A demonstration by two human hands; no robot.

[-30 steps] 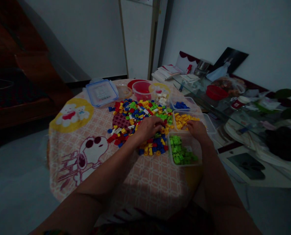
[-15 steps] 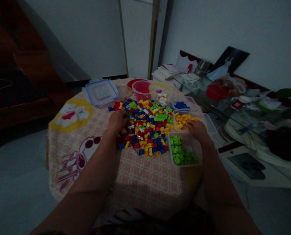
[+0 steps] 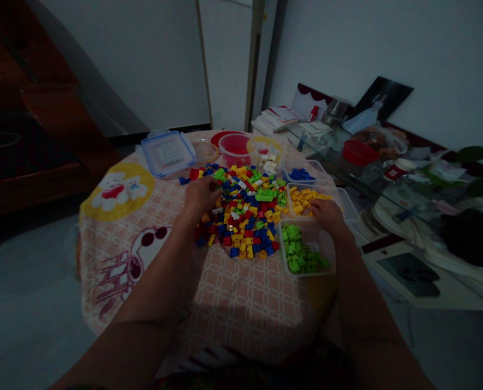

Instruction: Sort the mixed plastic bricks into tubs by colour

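A pile of small mixed-colour toy bricks [image 3: 245,208] lies on the patterned tablecloth [image 3: 233,292]. My left hand [image 3: 203,194] is over the pile's left edge, fingers curled together; whatever they hold is hidden. At the right, my right hand [image 3: 326,212] rests at the edge of a clear box of yellow bricks [image 3: 304,199], its fingers pinched, with any item between them too small to tell. Nearer to me stands a clear box of green bricks [image 3: 298,252]. Behind the yellow box is a box with blue bricks [image 3: 301,174].
White bricks [image 3: 269,165] and a pink tub [image 3: 236,150] are at the table's back, beside a blue-rimmed lid [image 3: 168,153]. On the right, a cluttered glass table [image 3: 334,165] holds a red bowl [image 3: 360,153] and a paper cup [image 3: 398,169].
My left hand has moved slightly right and up over the pile. My right hand has stayed at the yellow box.
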